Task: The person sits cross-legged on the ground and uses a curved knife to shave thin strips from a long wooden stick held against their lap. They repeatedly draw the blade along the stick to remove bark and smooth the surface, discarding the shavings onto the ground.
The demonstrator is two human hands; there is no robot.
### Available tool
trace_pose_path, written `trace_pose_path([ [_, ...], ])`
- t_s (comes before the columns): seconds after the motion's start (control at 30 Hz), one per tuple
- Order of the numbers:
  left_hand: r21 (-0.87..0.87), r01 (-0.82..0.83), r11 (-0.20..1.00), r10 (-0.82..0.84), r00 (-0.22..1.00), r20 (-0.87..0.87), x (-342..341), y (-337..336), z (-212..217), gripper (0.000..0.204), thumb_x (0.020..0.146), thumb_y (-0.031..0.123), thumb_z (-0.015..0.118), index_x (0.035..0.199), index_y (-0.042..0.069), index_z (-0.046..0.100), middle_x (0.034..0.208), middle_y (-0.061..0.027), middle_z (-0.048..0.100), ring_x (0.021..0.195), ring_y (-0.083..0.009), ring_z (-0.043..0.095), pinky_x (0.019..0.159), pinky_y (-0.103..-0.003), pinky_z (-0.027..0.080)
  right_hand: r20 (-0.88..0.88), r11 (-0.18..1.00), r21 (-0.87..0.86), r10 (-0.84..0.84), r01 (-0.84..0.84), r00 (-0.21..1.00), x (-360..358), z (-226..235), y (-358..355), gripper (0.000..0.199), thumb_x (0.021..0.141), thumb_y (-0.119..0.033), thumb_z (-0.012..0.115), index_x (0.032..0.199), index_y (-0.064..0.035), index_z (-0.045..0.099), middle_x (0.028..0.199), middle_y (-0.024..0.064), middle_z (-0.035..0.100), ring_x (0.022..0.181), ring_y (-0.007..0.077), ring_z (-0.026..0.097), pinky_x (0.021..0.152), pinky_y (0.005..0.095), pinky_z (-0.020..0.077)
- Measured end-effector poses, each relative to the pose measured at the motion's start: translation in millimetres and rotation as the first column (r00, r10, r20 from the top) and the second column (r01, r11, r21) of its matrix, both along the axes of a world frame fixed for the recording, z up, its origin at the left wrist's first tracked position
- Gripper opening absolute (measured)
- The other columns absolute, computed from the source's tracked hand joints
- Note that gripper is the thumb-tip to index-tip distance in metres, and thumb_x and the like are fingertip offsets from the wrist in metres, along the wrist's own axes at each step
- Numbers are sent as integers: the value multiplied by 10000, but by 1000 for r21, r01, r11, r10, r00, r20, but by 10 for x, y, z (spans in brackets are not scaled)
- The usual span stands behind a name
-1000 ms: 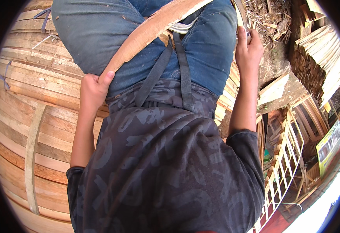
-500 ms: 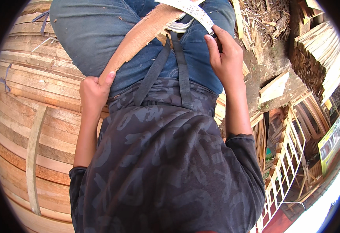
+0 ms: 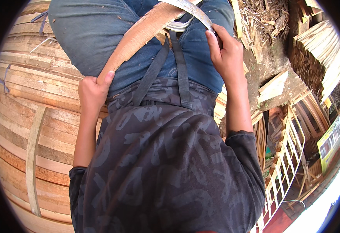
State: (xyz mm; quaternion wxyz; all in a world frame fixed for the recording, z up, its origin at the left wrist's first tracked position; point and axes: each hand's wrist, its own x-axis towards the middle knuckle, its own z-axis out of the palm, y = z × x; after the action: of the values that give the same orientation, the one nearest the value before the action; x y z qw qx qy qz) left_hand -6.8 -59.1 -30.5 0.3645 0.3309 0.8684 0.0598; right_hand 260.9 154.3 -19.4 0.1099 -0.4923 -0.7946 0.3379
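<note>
My left hand [image 3: 93,92] is closed around the near end of a long, rough-edged wooden board [image 3: 133,40], its thumb lying on top. The board slants away to the right across my lap. At its far end lies a broad metal blade [image 3: 193,11], like a machete's, crossing over the wood; I cannot tell whether the two touch. My right hand [image 3: 228,52] is closed at the blade's near end, the dark handle mostly hidden by the fingers. The blade's far tip runs out of the top of the picture.
Stacked boards [image 3: 41,128] fill the left side, with a narrow batten [image 3: 34,155] across them. Dark straps [image 3: 152,73] hang over my jeans near a white ring-shaped thing [image 3: 179,26]. Wood scraps [image 3: 271,23], a pile of thin slats [image 3: 321,58] and a pale lattice frame [image 3: 282,167] are at the right.
The blade has turned a little, so its face looks narrower and greyer than before. My hands and the board have hardly shifted.
</note>
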Motion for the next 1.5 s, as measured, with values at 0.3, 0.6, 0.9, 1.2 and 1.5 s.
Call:
trace_pose_path([
  [0.3,5,-41,999,41,999,13,25,28,20,732,721,542,745,457,-74,449,407,-186,358,373,-231,399,416,-408,354,69,996,62,67,-72,995,112,-170,151,220,866,-240,672,997,-64,659,784,155,659,675,338,643,581,391,498],
  [0.6,7,-61,998,61,998,-1,75,52,41,738,722,550,745,449,-65,442,404,-180,351,369,-221,369,406,-398,341,92,968,197,138,-154,986,166,-277,350,235,855,-272,683,996,-84,680,790,129,674,691,324,653,602,380,511],
  [0.9,28,-32,999,33,999,-18,85,79,45,749,720,566,738,436,-54,428,402,-177,362,362,-237,385,403,-398,341,150,961,235,114,-147,982,144,-256,376,246,867,-293,669,1006,-91,680,803,125,682,697,317,660,602,380,511],
  [1.2,-60,-3,998,1,999,-46,52,75,56,786,694,644,710,442,-54,450,402,-182,372,367,-265,416,415,-410,368,264,966,260,-67,-4,962,530,-112,730,273,907,-271,626,1016,-26,672,707,185,663,659,325,673,591,376,512],
  [1.5,-57,13,998,-16,999,-39,27,52,29,824,697,699,657,457,-68,471,420,-214,400,392,-312,458,439,-432,383,55,990,119,-77,70,996,234,-13,236,352,859,-143,669,1111,-22,456,736,164,617,667,355,636,606,390,493],
])
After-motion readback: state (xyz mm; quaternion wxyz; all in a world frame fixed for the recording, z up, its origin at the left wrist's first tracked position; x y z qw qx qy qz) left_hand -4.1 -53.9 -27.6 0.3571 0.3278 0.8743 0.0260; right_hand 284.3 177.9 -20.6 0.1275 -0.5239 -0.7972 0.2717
